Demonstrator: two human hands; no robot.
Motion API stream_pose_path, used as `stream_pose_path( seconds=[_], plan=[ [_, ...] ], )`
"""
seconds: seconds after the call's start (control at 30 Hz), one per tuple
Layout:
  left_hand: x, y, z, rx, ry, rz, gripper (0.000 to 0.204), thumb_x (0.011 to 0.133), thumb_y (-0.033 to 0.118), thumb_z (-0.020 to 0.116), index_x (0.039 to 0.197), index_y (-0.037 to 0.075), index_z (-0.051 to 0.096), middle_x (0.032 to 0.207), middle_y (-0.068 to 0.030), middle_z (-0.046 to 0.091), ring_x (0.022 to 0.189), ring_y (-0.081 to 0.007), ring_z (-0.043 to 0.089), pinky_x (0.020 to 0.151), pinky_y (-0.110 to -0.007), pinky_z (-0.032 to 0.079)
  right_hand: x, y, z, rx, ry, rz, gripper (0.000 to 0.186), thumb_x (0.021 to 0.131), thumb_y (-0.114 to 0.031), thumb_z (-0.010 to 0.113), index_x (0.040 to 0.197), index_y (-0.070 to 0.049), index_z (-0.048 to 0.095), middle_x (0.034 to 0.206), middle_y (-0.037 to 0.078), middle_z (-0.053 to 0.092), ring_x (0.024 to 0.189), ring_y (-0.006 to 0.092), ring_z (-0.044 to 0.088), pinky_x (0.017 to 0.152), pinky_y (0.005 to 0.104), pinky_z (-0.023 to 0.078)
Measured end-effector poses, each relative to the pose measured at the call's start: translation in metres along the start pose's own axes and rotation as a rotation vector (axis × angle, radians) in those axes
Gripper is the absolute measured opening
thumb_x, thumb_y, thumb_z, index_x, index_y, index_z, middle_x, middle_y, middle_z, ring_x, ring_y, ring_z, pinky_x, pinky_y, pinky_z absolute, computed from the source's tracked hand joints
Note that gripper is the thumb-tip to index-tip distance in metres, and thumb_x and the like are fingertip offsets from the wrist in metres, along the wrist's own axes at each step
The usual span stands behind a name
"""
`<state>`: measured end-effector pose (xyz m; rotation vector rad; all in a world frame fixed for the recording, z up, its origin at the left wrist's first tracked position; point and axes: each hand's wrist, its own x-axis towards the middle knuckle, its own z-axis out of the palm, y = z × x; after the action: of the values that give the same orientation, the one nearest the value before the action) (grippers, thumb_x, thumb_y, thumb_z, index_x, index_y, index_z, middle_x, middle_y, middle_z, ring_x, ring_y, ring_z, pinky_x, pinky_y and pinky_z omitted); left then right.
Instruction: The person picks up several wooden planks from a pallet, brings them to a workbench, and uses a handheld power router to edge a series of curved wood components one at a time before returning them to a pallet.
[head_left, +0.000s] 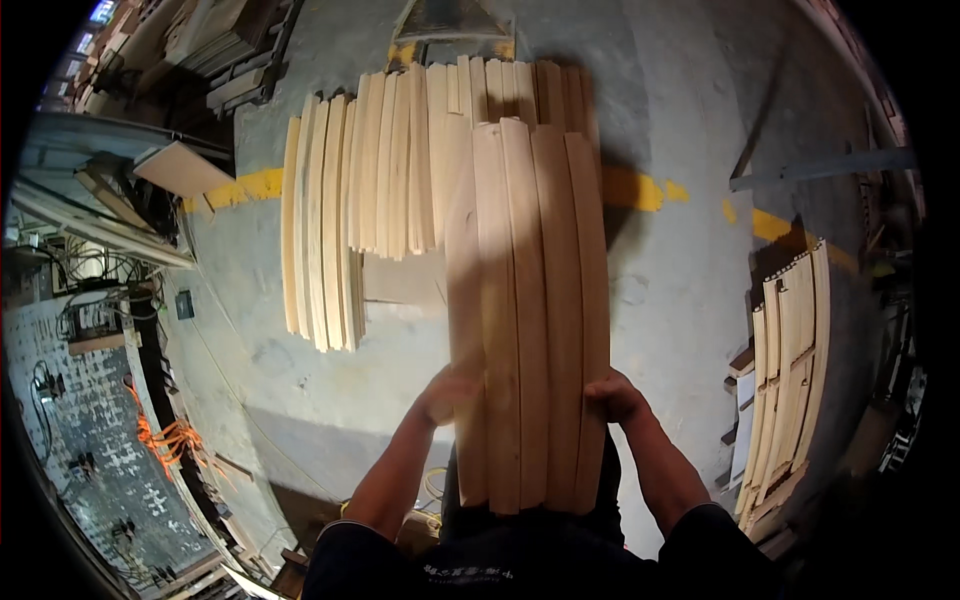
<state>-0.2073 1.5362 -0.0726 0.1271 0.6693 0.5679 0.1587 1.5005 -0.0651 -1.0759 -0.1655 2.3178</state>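
Note:
Several long wooden boards [530, 300] lie side by side in one bundle between my hands, stretching from my body toward the far stacks. My left hand [452, 395] grips the bundle's left edge. At the opposite edge, my right hand [614, 396] is closed on the boards with its thumb on top. The undersides and the fingers beneath are hidden. Just beyond the bundle's far end stand more stacked boards [575, 90], partly covered by it. To the left of these are a shorter stack [392, 160] and a longer stack [325, 220] of pale boards.
A yellow floor line [260, 186] runs behind the stacks. A pallet jack [452, 40] stands at the far side. At right lies a pile of slatted wood [785, 380]. A workbench [90, 420] with cables and orange straps [180, 440] is at left.

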Motion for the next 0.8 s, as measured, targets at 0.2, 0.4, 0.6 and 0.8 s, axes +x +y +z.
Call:
stream_pose_path(
  seconds=[0.2,0.4,0.6,0.8],
  plan=[
    [0.092,0.084,-0.084,-0.044,-0.16,0.043,0.068,0.094,0.008,0.068,0.157,-0.001,0.045,0.139,-0.0204,0.067,0.118,-0.0308,0.071,0.097,-0.042,0.06,0.093,-0.087,0.001,-0.069,0.06,-0.116,0.079,0.078,-0.021,0.088,0.147,0.0,0.057,0.135,0.011,0.07,0.122,0.0278,0.068,0.102,0.0438,0.057],
    [0.231,0.19,-0.105,0.198,0.002,0.009,0.057,0.09,0.012,0.07,0.144,-0.002,0.058,0.119,-0.0163,0.075,0.11,-0.0264,0.074,0.092,-0.043,0.062,0.21,-0.174,-0.083,-0.024,0.027,-0.132,0.048,0.088,-0.007,0.077,0.134,0.004,0.066,0.119,0.013,0.076,0.106,0.0248,0.075,0.09,0.0386,0.061],
    [0.369,0.245,-0.187,0.312,0.043,0.004,0.026,0.095,0.019,0.071,0.112,0.0,0.076,0.107,-0.0132,0.078,0.098,-0.025,0.075,0.089,-0.041,0.062,0.349,-0.242,-0.155,-0.121,0.12,-0.095,0.034,0.086,-0.017,0.083,0.114,0.001,0.076,0.107,0.01,0.078,0.096,0.0226,0.076,0.083,0.0379,0.062],
    [0.513,0.26,-0.221,0.29,0.095,-0.02,0.02,0.091,0.022,0.072,0.103,0.007,0.074,0.098,-0.0098,0.078,0.087,-0.0264,0.076,0.081,-0.045,0.064,0.446,-0.294,-0.226,-0.298,0.338,-0.079,0.03,0.086,-0.027,0.084,0.108,-0.007,0.077,0.1,0.004,0.076,0.089,0.019,0.073,0.076,0.0391,0.061]
  ],
)
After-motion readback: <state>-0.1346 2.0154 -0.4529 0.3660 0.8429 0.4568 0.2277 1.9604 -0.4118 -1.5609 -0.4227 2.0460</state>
